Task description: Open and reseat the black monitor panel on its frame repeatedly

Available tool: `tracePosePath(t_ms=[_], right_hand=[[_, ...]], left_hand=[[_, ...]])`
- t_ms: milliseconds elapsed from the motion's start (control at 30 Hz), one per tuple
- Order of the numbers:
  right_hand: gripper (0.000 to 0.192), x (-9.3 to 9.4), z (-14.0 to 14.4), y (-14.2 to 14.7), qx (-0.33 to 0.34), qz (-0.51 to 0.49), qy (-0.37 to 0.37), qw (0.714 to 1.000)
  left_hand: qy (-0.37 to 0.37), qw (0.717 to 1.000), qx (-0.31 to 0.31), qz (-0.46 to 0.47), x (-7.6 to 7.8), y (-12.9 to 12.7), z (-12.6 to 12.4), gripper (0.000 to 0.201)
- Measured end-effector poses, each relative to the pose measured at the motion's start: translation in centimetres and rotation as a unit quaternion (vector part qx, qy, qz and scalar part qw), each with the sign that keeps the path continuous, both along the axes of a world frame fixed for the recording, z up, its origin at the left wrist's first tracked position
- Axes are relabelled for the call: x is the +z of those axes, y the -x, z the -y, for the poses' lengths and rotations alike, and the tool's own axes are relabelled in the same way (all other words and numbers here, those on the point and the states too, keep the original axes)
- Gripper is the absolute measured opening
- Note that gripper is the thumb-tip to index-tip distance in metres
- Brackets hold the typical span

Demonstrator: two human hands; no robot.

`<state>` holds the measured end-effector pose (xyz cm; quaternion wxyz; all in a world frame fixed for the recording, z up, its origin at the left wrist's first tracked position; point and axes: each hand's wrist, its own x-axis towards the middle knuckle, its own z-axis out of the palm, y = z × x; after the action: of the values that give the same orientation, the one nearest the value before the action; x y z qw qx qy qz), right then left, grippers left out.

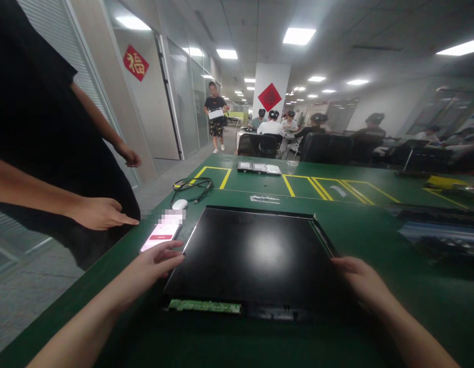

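Note:
A black LCD display panel (252, 255) lies before me on the green table (298, 337), screen side up and reflecting a ceiling light. Along its near edge runs a strip of green circuit board (204, 306). My left hand (158, 260) holds the panel's left edge, thumb and fingers at the rim. On the opposite side, my right hand (361, 278) grips the right edge, its fingers partly under the frame. Whether the panel rests fully on the table or is slightly raised, I cannot tell. A phone (162, 235) with a lit screen lies just beyond my left hand.
A person's pointing hand (100, 213) reaches in from the left toward the phone. Past it lie a white mouse (179, 204) and a coiled black cable (194, 188). Hard drives (258, 168) sit at the back, and blurred dark parts (444, 235) at the right.

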<state>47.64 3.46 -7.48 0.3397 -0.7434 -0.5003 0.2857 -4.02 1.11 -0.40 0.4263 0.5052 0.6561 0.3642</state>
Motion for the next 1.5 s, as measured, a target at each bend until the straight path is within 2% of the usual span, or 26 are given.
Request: tracePosePath(t_ms=[300,367,467,533,600,767,967,1133,1267,1500], right_hand=[[0.043,-0.3,-0.2,-0.3,0.015,0.034,-0.017,0.999],[0.041,-0.3,-0.1,-0.1,0.020,0.040,-0.021,0.999],[0.038,-0.2,0.0,0.0,0.020,0.042,-0.020,0.999],[0.038,-0.1,0.0,0.1,0.025,0.046,-0.019,0.998],[0.039,0.0,0.0,0.1,0.031,0.049,-0.017,0.998],[0.039,-0.1,-0.1,0.2,0.036,0.060,-0.021,0.997],[0.039,-0.6,-0.2,-0.1,0.028,0.071,-0.053,0.996],[0.051,-0.8,-0.4,-0.1,0.025,0.103,-0.052,0.993],[0.052,-0.8,-0.4,-0.1,0.036,0.106,-0.047,0.993],[0.053,0.5,0.0,0.2,0.044,0.102,-0.025,0.993]], left_hand=[[0.012,0.999,0.030,0.033,1.9,-0.8,0.4,0.060],[0.024,0.995,0.047,0.079,2.0,-1.1,0.5,0.058],[0.066,0.976,0.046,0.204,2.2,-2.0,0.8,0.055],[0.086,0.956,0.028,0.279,2.2,-2.7,1.0,0.059],[0.084,0.945,0.039,0.314,2.3,-3.4,1.3,0.066],[0.080,0.934,0.098,0.335,2.6,-4.3,1.7,0.079],[0.067,0.923,0.131,0.356,2.2,-4.7,1.8,0.071],[0.043,0.915,0.133,0.378,1.8,-4.9,1.8,0.069],[0.035,0.916,0.150,0.370,2.0,-5.0,1.9,0.068],[0.018,0.910,0.147,0.386,2.0,-5.1,2.0,0.067]])
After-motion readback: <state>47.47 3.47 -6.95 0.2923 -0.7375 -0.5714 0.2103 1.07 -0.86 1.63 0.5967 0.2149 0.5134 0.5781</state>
